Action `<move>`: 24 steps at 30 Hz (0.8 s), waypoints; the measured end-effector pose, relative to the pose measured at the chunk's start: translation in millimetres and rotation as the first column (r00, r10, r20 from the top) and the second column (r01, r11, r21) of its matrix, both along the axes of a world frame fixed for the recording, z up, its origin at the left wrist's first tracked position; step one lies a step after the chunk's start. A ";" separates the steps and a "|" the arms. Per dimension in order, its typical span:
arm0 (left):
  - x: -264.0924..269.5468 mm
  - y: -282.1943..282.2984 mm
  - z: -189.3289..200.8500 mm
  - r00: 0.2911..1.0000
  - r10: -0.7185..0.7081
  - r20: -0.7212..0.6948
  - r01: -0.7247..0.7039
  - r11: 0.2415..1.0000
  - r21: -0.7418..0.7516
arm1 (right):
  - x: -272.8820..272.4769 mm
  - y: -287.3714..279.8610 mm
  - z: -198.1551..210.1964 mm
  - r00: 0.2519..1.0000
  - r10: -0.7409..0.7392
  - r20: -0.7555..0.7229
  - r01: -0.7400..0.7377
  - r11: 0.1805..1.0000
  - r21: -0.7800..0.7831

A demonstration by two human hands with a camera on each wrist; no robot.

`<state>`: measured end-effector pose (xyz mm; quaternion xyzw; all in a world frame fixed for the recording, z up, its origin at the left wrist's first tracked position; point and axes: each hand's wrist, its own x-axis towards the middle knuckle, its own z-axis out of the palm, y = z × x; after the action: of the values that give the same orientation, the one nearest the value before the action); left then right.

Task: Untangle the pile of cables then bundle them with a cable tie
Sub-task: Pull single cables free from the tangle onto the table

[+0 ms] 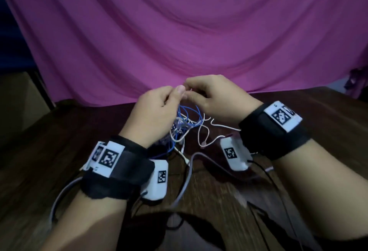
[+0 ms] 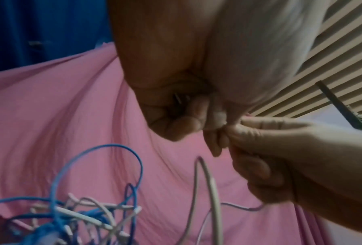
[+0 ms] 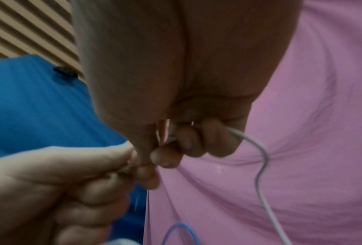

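A tangle of thin blue and white cables (image 1: 184, 126) hangs from both hands above the dark wooden table (image 1: 59, 147). My left hand (image 1: 177, 92) pinches strands at the top of the tangle between thumb and curled fingers. My right hand (image 1: 190, 91) meets it fingertip to fingertip. In the right wrist view the right hand (image 3: 177, 149) has its fingers curled round a white cable (image 3: 262, 154) that trails down to the right. The left wrist view shows the left hand (image 2: 197, 119) closed, with the tangle (image 2: 75, 210) below it. No cable tie shows in any view.
A pink cloth (image 1: 189, 31) hangs behind the table's far edge. Grey and black wrist-camera leads (image 1: 186, 181) loop over the near part of the table. A loose white cable end (image 1: 211, 141) lies under the right wrist. A dark blue cloth (image 3: 39, 106) is off to the left.
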<state>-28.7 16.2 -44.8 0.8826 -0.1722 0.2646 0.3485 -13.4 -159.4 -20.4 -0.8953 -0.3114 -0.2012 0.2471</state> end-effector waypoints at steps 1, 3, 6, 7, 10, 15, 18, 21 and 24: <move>-8.1 10.5 -1.3 1.000 0.019 0.002 -0.018 1.000 -0.020 | -4.2 -4.0 -3.7 1.000 0.004 -0.020 -0.005 0.998 -0.066; -22.1 43.0 1.4 0.993 0.104 0.059 -0.099 0.991 -0.088 | -4.6 -22.0 -10.7 0.998 -0.069 -0.008 0.066 0.975 -0.211; -43.8 116.8 -0.1 0.947 0.300 0.117 -0.277 0.944 -0.181 | -3.4 -67.8 -22.3 0.970 -0.241 -0.020 0.224 0.925 -0.307; -42.2 147.5 -5.9 0.923 0.375 0.082 -0.352 0.913 -0.209 | -1.9 -85.4 -24.8 0.956 -0.291 -0.032 0.267 0.913 -0.309; -47.6 221.0 -28.4 0.823 0.527 -0.212 -0.568 0.778 -0.269 | -4.2 -132.3 -36.5 0.906 -0.418 -0.067 0.380 0.874 -0.302; -89.7 234.9 -60.0 0.738 0.566 -0.367 -0.612 0.791 -0.012 | -14.2 -151.2 -55.5 0.870 -0.458 -0.180 0.398 0.870 -0.291; -99.6 213.2 -69.1 0.761 0.557 -0.333 -0.565 0.821 0.083 | -24.5 -131.6 -54.4 0.893 -0.404 -0.196 0.345 0.897 -0.276; -99.4 170.8 -72.9 0.880 0.428 -0.205 -0.422 0.904 0.072 | -37.9 -112.7 -52.4 0.917 -0.331 -0.225 0.241 0.905 -0.349; -90.8 129.8 -81.6 0.941 0.210 -0.266 -0.153 0.963 0.220 | -46.5 -100.2 -49.1 0.937 -0.269 -0.221 0.163 0.900 -0.403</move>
<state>-119.5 146.0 -126.4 0.9537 -0.0626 0.1468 0.2550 -60.0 -259.7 -69.5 -0.9742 -0.2053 -0.0391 0.0857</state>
